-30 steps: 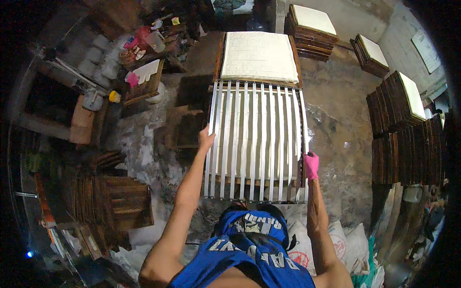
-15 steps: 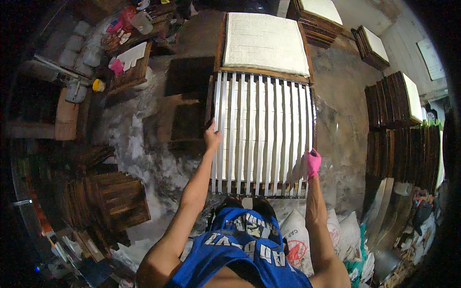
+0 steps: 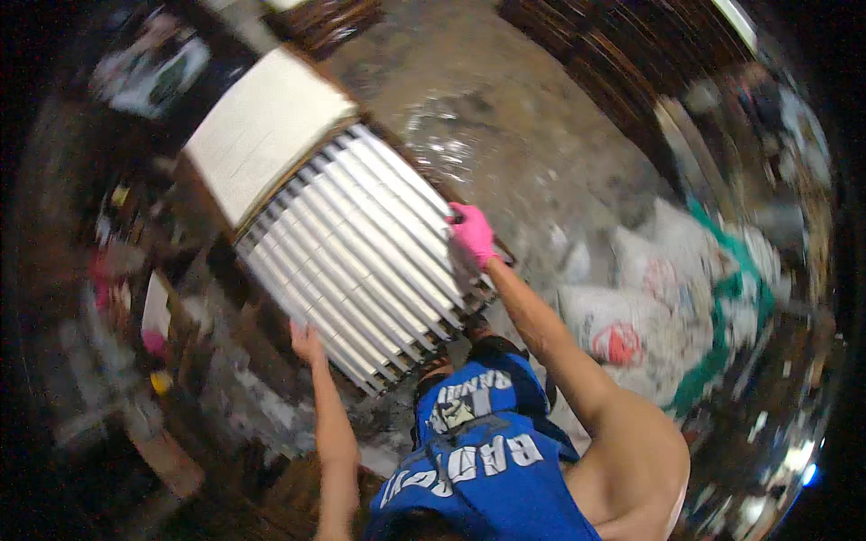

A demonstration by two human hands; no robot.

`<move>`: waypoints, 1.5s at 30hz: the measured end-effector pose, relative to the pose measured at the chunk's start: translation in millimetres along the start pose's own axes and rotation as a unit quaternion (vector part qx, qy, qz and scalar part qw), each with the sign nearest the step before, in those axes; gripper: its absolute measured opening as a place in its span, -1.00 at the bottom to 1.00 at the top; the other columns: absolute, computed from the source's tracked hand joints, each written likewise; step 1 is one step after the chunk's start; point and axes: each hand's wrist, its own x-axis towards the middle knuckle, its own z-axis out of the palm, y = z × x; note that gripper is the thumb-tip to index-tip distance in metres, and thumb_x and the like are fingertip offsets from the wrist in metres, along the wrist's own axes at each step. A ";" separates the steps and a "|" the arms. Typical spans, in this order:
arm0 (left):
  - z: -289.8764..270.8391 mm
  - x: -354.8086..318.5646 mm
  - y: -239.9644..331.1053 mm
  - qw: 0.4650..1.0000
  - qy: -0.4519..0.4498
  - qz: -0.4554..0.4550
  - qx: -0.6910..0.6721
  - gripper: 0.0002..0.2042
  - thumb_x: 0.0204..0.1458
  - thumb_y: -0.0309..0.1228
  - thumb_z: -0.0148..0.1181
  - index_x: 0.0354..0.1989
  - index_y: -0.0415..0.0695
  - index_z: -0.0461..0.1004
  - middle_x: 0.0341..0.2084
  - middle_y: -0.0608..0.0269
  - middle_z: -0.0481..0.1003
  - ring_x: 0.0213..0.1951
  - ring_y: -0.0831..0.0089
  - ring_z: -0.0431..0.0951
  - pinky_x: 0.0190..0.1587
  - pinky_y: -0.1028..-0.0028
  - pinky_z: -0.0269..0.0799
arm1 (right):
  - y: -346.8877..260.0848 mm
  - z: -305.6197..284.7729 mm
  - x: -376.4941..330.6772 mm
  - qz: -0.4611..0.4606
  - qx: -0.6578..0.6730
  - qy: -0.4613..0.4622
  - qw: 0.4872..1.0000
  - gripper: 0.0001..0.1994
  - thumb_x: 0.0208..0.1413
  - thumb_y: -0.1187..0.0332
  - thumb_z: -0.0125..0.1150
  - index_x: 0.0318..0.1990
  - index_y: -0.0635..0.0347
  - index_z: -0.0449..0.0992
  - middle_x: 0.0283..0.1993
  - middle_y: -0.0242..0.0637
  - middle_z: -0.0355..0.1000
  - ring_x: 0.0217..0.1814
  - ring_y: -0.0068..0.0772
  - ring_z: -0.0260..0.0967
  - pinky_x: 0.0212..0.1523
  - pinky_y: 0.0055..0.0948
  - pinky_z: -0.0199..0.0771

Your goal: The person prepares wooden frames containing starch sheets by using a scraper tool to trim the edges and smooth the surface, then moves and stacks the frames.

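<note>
A rack of parallel silver metal slats (image 3: 347, 207) lies across a white slab, which shows in strips between the bars. My bare left hand (image 3: 308, 343) is closed at the rack's near left edge, its fingertips partly hidden and blurred. In a pink glove, my right hand (image 3: 472, 233) grips the right edge; a small dark part shows by its fingers. Beyond the slats, another white slab (image 3: 275, 113) rests on a wooden board with its top uncovered.
White printed sacks (image 3: 613, 329) and green netting (image 3: 717, 347) lie to the right. Dark wooden boards (image 3: 613, 77) are stacked at the far right. Wet floor (image 3: 523, 117) stretches between them and the rack. At the left, a small table (image 3: 158, 307) is blurred.
My view has swung to the right, so the rack and slabs now appear tilted and further left. Both hands stay at the rack's edges, the right one further up the picture.
</note>
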 end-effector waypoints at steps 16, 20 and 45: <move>-22.5 -167.9 -16.7 0.954 0.005 -0.109 0.280 -0.59 0.03 -0.42 0.23 0.10 -0.21 0.45 -0.05 -0.13 0.51 -0.05 0.07 0.56 -0.06 0.22 0.47 | 75.9 -61.7 -95.9 -0.018 -0.116 -0.090 0.989 -0.55 -0.19 0.36 0.26 -0.03 0.11 0.47 -0.22 -0.18 0.37 -0.10 -0.09 0.37 -0.16 -0.13 0.44; -18.1 -167.0 -10.1 0.950 0.037 -0.119 0.287 -0.60 -0.02 -0.47 0.23 0.06 -0.23 0.47 -0.13 -0.12 0.54 -0.11 0.06 0.58 -0.10 0.22 0.48 | 74.8 -55.6 -95.2 -0.041 -0.080 -0.026 0.996 -0.57 -0.19 0.39 0.24 -0.04 0.09 0.48 -0.23 -0.19 0.38 -0.10 -0.09 0.38 -0.16 -0.13 0.43; 4.4 -95.0 6.9 0.994 0.106 0.012 0.000 -0.56 0.23 -0.34 -0.02 0.29 -0.08 0.23 0.22 0.01 0.30 0.22 0.22 0.34 0.13 0.38 0.29 | -36.4 -75.9 -17.8 0.085 0.013 -0.050 0.995 -0.57 -0.03 0.50 0.10 0.08 0.16 0.47 0.06 -0.20 0.43 0.05 -0.33 0.40 0.00 -0.44 0.38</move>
